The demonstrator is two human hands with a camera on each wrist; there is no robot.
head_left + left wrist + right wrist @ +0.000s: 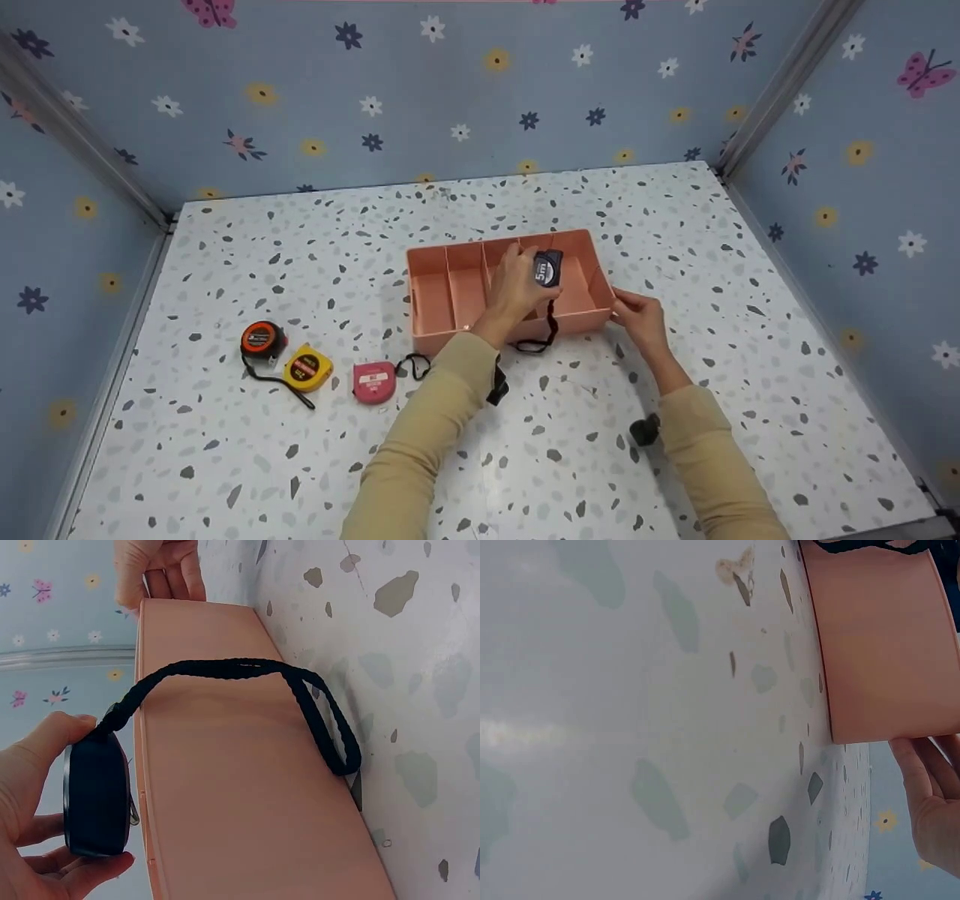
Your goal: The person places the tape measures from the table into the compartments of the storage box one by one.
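Observation:
In the head view my left hand [517,285] grips a dark tape measure [548,268] marked 5m above the right part of a salmon-pink divided box [510,330]. The left wrist view shows thumb and fingers around the tape measure's case [97,795]. Its black wrist strap [225,669] dangles over the box's near outer wall. At the box's right end, my right hand [643,319] holds that end with its fingers. The right wrist view has those fingers [911,772] against the end wall, their tips partly hidden.
Left of the box lie a pink tape measure [374,382], a yellow one [308,368] and a black-and-orange one [262,340] with a strap. They rest on a white speckled tabletop [225,465]. Flower-patterned panels [420,75] stand at the back and both sides.

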